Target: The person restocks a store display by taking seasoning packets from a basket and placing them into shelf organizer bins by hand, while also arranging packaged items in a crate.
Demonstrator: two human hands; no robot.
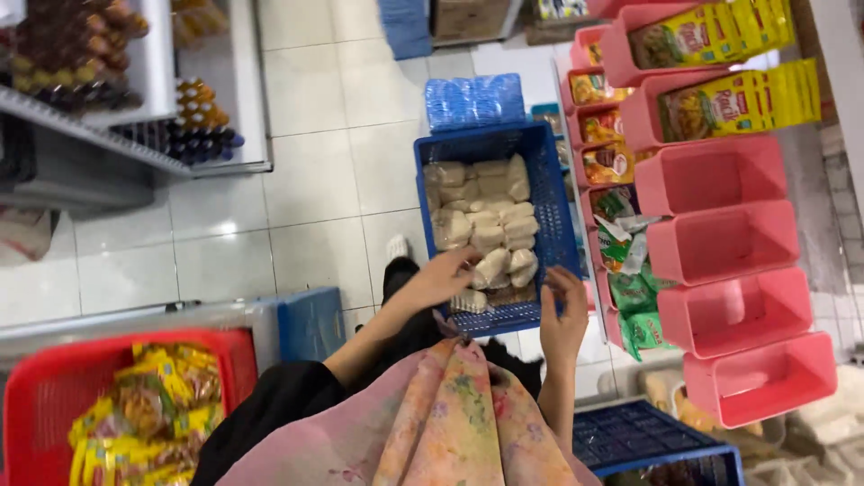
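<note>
While left hand pinches one pale packet (right hand spread), one blue crate.

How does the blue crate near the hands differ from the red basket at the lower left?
The blue crate is rectangular and holds pale wrapped packets; the red basket holds yellow packets. The left hand reaches into the blue crate and the right hand is at its edge; no hand touches the red basket. Both are plastic with perforated walls.
</note>
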